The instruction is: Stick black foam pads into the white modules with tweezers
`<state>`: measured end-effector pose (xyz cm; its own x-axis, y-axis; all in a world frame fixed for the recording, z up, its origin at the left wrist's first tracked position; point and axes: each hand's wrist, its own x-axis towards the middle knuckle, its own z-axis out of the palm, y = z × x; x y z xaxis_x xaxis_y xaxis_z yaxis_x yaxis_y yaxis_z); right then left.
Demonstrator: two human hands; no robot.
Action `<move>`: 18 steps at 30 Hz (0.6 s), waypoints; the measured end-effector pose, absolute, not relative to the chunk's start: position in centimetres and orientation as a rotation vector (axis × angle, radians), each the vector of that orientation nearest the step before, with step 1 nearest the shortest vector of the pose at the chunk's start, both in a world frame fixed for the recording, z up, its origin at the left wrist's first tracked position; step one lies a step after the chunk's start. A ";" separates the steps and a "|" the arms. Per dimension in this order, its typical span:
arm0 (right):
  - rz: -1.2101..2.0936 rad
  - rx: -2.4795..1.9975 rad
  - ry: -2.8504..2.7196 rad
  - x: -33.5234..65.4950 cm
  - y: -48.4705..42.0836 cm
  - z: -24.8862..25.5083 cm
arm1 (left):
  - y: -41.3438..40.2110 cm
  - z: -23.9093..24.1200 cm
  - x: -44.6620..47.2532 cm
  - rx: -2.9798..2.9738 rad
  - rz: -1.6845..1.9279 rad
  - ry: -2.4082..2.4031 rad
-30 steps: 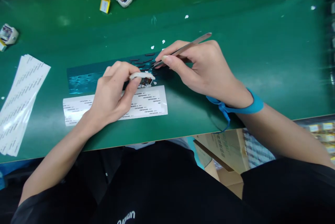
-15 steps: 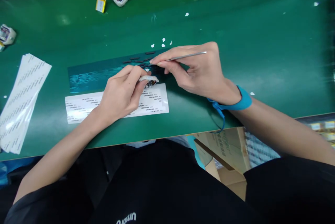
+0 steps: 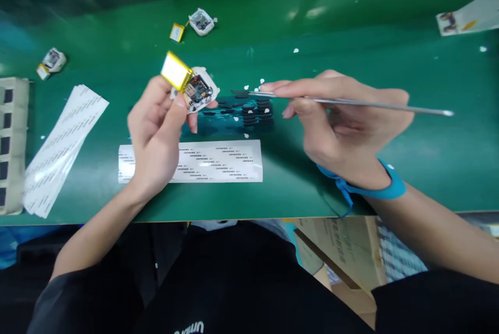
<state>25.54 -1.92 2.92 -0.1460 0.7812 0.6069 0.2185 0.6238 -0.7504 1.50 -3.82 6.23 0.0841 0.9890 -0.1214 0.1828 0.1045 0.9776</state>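
Head view looks down on your green table [image 3: 351, 27], which fills nearly the whole picture, with its near edge running just above your dark clothing. On it, at the far left, stands a grey tray [image 3: 11, 141] with dark square pockets, and beside that lies a fanned stack of white label strips [image 3: 62, 146]. One more label sheet [image 3: 218, 161] lies flat in front of you, between your two arms.

Your right hand [image 3: 343, 120] is closed around long metal tweezers [image 3: 351, 101], pinched between thumb and forefinger; the tips reach a cluster of small black pads [image 3: 253, 110] on a glossy blue sheet [image 3: 218, 118], while the other end sticks out to the right. A blue wrist strap [image 3: 374, 188] circles that wrist.

Your left hand [image 3: 156, 126] is raised off the table, fingers curled tight on a small white device [image 3: 198, 90] with its circuit board showing and a yellow battery [image 3: 176, 70] hanging off its top corner.

Farther back lie two more such devices [image 3: 201, 21] [image 3: 52, 59], each with its battery beside it. White scraps [image 3: 296, 51] dot the surface.
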 end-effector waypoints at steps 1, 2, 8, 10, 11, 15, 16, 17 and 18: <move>0.564 -0.811 -1.691 25.5 -2.0 2.9 | -3.5 6.2 1.8 1.218 0.992 1.329; 0.532 -0.803 -1.700 25.5 -2.0 2.9 | -3.2 6.0 2.1 1.139 1.015 1.337; 0.318 -0.657 -1.964 25.9 -2.4 3.4 | -2.6 5.0 2.9 0.777 1.105 1.234; 0.201 -0.585 -2.061 25.9 -2.7 3.6 | -2.7 5.0 2.8 0.722 1.130 1.200; 0.166 -0.588 -2.092 25.9 -2.8 3.7 | -2.7 5.0 2.7 0.691 1.133 1.186; 0.168 -0.574 -2.163 26.0 -3.1 3.6 | -2.8 5.1 2.5 0.582 1.072 1.105; 0.163 -0.562 -2.173 26.1 -3.1 3.5 | -2.8 5.0 2.5 0.586 1.060 1.094; 0.178 -0.585 -2.187 26.2 -3.1 3.5 | -2.8 4.9 2.5 0.609 1.050 1.094; 0.216 -0.641 -2.205 26.3 -3.1 3.5 | -2.9 4.7 2.5 0.642 1.049 1.104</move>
<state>26.34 -3.13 3.51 -0.5421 0.5137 0.6650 0.3747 0.8561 -0.3560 2.53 -2.86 4.69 0.0818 0.9134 -0.3988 -0.3516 0.4009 0.8460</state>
